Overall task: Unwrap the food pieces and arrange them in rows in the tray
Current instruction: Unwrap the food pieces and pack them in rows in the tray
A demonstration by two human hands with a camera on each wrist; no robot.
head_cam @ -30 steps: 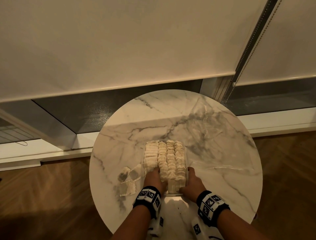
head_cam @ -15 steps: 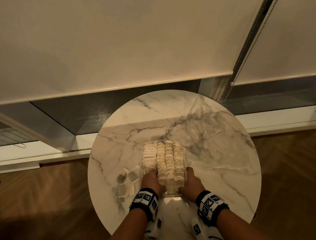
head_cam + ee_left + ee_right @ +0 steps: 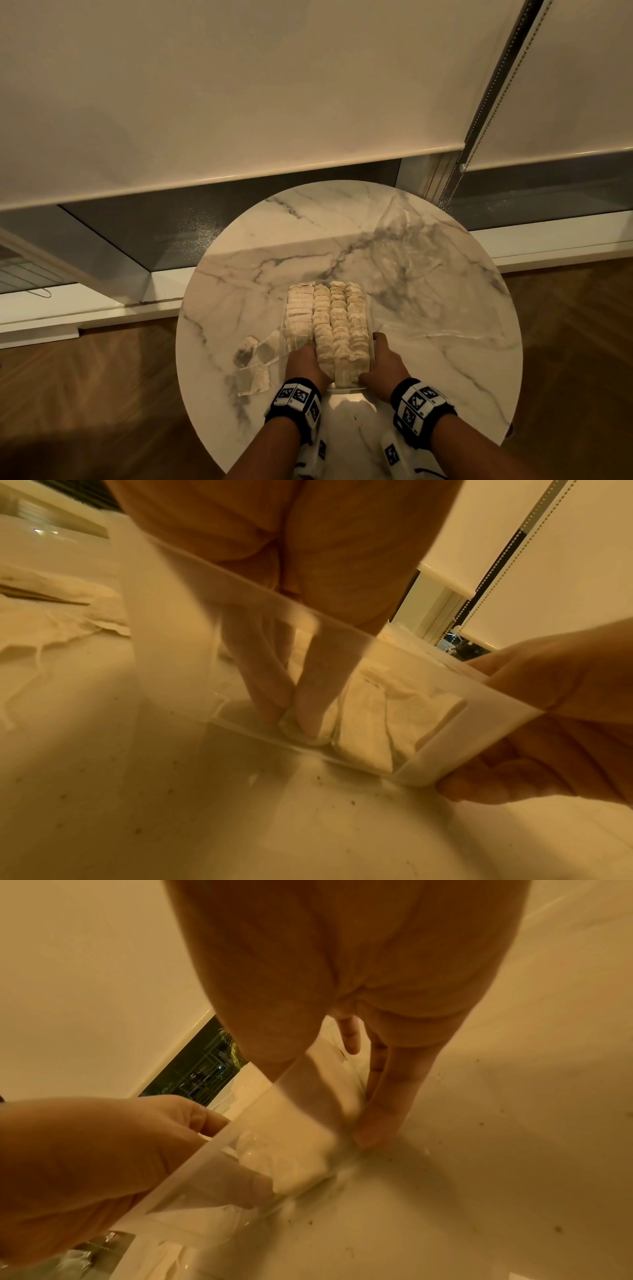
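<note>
Table [image 3: 428,342] bears the tray [image 3: 346,388], barely shifted over the last second, so placing goes on. Right hand [image 3: 383,366] clamps the tray's near right corner. Left hand [image 3: 305,363] reaches inside; fingers [image 3: 310,712] pinch a piece [image 3: 320,734] onto the floor. Four rows of pieces [image 3: 339,318] fill the tray beyond both hands; wrappers [image 3: 255,363] lie outside, left.
</note>
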